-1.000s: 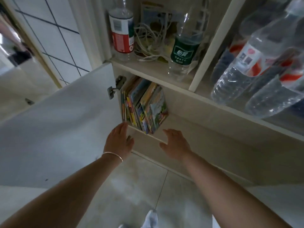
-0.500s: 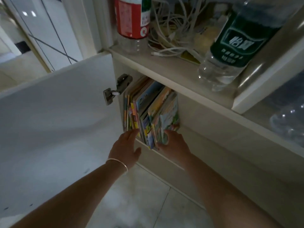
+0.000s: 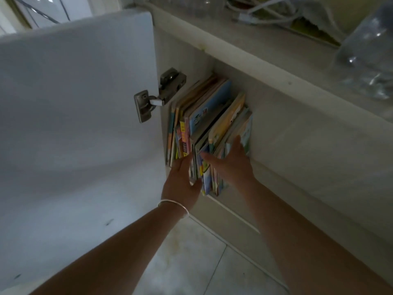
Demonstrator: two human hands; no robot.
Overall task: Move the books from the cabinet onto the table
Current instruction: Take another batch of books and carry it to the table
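The cabinet (image 3: 276,116) door (image 3: 74,103) is swung open at frame left, and the books (image 3: 212,128) are stood upright on the low shelf at frame centre. A batch is being clamped from both sides: left hand (image 3: 180,184) pressed flat on one flank, right hand (image 3: 231,162) on the other, thumb across the spines. It'd probably be best squeezed firmly and slid out level so nothing gets dropped. The fingertips are buried among covers, the table isn't shown, titles can't be read
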